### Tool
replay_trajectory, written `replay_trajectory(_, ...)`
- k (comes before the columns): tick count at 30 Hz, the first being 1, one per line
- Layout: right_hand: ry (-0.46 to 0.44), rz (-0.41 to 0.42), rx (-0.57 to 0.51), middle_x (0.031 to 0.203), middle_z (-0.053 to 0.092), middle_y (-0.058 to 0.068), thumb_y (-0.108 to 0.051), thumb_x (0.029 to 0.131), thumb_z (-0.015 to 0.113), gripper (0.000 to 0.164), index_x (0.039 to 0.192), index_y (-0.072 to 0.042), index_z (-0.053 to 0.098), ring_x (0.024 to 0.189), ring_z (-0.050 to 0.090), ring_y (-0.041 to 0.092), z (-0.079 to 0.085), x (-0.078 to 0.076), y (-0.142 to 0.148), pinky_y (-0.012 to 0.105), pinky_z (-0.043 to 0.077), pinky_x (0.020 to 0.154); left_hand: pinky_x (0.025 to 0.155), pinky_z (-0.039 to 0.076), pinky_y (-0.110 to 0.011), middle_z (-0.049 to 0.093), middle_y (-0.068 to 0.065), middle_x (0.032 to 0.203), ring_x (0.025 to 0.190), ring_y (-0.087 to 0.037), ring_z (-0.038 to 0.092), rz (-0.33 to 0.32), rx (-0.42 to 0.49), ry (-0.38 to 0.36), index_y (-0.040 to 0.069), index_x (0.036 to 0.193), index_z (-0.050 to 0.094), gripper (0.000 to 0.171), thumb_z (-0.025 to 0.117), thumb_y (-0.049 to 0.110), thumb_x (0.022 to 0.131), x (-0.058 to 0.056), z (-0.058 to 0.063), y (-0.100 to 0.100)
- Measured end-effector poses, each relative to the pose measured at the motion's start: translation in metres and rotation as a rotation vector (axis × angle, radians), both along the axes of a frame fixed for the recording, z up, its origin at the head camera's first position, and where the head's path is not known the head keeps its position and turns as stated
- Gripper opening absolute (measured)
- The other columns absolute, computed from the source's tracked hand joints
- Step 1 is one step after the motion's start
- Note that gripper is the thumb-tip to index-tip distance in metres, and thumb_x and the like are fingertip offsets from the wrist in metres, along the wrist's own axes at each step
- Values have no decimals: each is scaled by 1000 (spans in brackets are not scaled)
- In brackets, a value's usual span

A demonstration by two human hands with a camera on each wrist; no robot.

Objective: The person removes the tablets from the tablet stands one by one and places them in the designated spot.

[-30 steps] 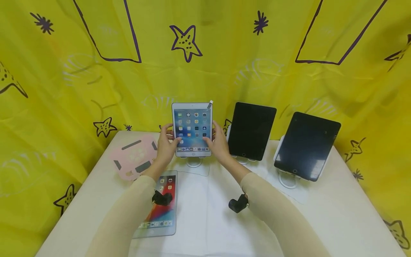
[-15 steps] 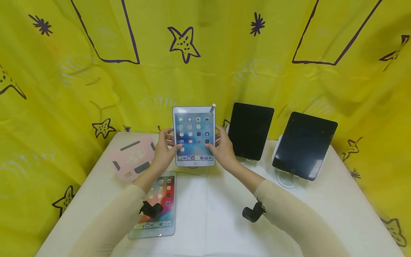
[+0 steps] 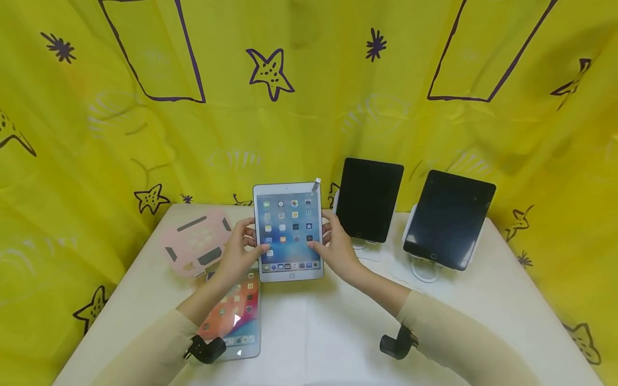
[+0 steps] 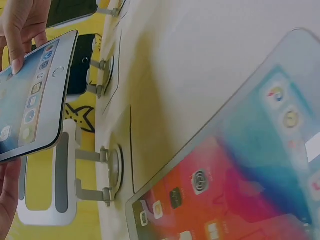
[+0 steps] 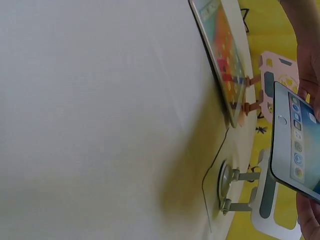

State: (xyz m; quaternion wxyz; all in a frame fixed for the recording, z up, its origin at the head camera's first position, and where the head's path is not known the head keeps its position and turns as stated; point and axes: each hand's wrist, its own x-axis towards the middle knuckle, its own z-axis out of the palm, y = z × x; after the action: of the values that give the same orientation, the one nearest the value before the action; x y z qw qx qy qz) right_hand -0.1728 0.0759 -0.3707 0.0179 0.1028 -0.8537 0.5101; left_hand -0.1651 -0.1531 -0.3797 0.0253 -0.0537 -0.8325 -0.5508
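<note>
— Holding what, and how?

— One blue-screened tablet (image 3: 288, 230), screen facing me, up off the desk (image 3: 347, 332). Left hand (image 3: 237, 251) pinches its left edge, right hand (image 3: 340, 251) its right; thumbs in front, other fingers behind.

— Step in hand?

— Two-handed carry, I judge; no setting-down yet. From the left wrist, a white stand (image 4: 45, 218) shows behind it.

— Next move calls for?

— Both hands going together, I'd say, so nothing twists. Fingers to loosen only once something else takes the weight.

— Edges to mind?

— Left: a red-screened tablet (image 3: 237, 311) lies on the desk, partly hidden by my left forearm (image 3: 205, 297); beyond it, a pink stand (image 3: 195, 252). Right: the nearer dark tablet (image 3: 369, 199) leans on its stand, just beside my right hand. The farther dark tablet (image 3: 450, 220) sits well apart. Yellow curtain (image 3: 309, 134) behind the far edge.

— Open room?

— Toward me and rightward, over bare desk. Roomiest way, I reckon.
</note>
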Motion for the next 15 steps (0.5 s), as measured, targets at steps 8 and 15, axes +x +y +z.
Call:
replay_trajectory(8,-96,44,-32,104,51,11,-1,83,70,71,141,-6,30,85,52,19,-8,23,7,23,54,64,66,50,-18,44,-15,104,83,-20,53,-49,51,-38,4,137,33,65,69,0,83,26,-5,-5)
replay_trajectory(15,-164,129,-105,101,51,13,7,82,67,68,139,-6,32,77,57,17,-19,37,15,35,58,64,65,56,-25,45,-14,102,83,-20,52,-71,37,-104,4,137,34,65,68,-1,83,40,-11,-8)
